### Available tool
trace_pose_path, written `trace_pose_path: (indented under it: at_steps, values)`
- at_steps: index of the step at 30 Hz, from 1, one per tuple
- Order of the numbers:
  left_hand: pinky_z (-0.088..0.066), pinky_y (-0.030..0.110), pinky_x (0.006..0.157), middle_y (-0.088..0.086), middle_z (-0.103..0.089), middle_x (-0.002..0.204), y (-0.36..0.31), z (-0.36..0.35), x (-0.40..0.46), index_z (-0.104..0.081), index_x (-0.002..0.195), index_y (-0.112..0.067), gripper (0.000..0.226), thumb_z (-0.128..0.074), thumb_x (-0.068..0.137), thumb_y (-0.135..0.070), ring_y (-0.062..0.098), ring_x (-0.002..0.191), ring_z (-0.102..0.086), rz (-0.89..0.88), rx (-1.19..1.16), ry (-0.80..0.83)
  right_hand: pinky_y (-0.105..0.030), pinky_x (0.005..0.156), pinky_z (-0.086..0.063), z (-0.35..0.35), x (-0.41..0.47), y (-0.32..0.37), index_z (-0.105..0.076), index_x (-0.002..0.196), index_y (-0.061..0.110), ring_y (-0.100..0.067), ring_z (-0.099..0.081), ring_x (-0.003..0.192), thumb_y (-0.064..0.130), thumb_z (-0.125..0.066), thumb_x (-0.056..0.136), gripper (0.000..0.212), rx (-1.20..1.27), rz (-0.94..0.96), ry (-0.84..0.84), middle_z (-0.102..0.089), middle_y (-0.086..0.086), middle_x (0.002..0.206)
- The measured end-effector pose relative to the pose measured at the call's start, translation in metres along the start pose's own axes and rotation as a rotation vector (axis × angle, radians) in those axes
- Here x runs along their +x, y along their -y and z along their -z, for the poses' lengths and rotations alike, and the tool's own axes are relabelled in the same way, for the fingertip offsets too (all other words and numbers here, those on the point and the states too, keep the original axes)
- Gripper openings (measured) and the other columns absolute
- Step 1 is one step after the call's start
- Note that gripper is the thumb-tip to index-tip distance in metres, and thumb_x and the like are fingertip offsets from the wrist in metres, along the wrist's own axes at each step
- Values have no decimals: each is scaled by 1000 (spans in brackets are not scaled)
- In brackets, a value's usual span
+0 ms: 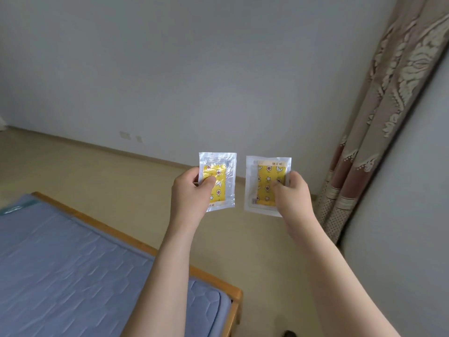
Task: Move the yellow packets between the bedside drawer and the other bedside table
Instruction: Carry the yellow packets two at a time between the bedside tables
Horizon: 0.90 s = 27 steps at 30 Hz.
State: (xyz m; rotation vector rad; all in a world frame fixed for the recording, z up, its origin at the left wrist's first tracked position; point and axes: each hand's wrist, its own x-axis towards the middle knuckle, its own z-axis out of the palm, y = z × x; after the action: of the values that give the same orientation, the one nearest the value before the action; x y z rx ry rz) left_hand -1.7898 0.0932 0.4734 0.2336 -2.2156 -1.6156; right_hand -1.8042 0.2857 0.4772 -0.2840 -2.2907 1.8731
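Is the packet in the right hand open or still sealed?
Sealed, it seems: the right packet has its clear edges whole, pinched by the right hand.

The left hand (192, 190) covers the lower left part of the left packet (220, 177); its thumb lies across the yellow print. The right hand (290, 193) covers the lower right part of the right packet (263, 181). The fingers of both hands behind the packets are hidden. Lettering on both packets is too small to read. The bed (73, 263) is cut off by the left and bottom edges. The curtain (379, 117) is cut off at the top and right edges. A dark object (289, 333) at the bottom edge is cut off and cannot be identified. Two small wall fittings (130, 136) are too blurred to identify.
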Motion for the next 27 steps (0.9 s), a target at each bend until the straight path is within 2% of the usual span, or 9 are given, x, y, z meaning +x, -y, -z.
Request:
trace_pose_path:
  at_steps: [3,7,11,13,15,16,19,22,27]
  values:
    - [-34,29,60,6,-46,70,-1,-54,61,-56,86,4,26,-59,79,-21,15,63,-38,-15,-18,-15,-29,60,-34,5,85,-3,-37,80,14,-17,-38,68,5,-43,91,16,13,20,10,-41,-3,80]
    - [-37,27,60,6,-52,71,-15,-103,149,-62,85,-4,17,-62,82,-20,15,63,-42,1,-14,-38,-29,58,-32,4,195,15,-35,79,14,-18,-36,67,4,-42,91,17,17,55,62,-39,-3,79]
    - [-40,30,64,14,-58,76,-16,-125,228,-63,91,-3,25,-61,79,-24,15,67,-48,24,-25,-139,-34,63,-41,-29,291,29,-44,90,-1,-23,-42,71,5,-42,91,6,22,62,108,-47,-12,82]
    - [-39,28,63,8,-57,75,-10,-131,262,-64,92,-1,22,-62,82,-21,14,66,-47,42,0,-175,-43,68,-51,-56,328,32,-48,99,-4,-31,-46,73,4,-43,92,12,29,45,161,-53,-22,88]
    - [-39,26,60,6,-55,72,2,-134,297,-64,89,-1,15,-62,85,-15,14,63,-46,69,9,-227,-40,68,-50,-90,362,32,-49,99,-4,-23,-49,74,4,-43,92,12,38,43,229,-54,-19,87]
    - [-39,26,59,6,-54,71,9,-135,316,-64,89,-1,13,-62,85,-14,15,62,-46,82,6,-256,-38,67,-49,-107,379,32,-49,98,-3,-20,-50,76,4,-43,91,11,39,45,256,-55,-16,87]
    - [-42,27,61,17,-57,75,32,-134,376,-63,91,2,18,-62,85,-14,16,63,-49,103,4,-319,-51,79,-54,-162,433,37,-49,100,-3,-19,-51,77,6,-43,90,15,53,53,332,-58,-23,102]
    - [-48,24,59,23,-64,85,50,-125,439,-64,93,3,15,-62,86,-10,13,62,-59,114,-13,-393,-40,73,-52,-223,490,49,-51,99,0,-19,-52,78,6,-42,89,14,96,72,390,-58,-15,92]
    - [-55,27,59,6,-72,80,53,-81,543,-72,85,-13,13,-60,87,-7,12,67,-68,123,-17,-481,-32,68,-45,-329,571,93,-49,104,-2,-18,-51,78,4,-42,90,16,123,72,499,-55,-6,93]
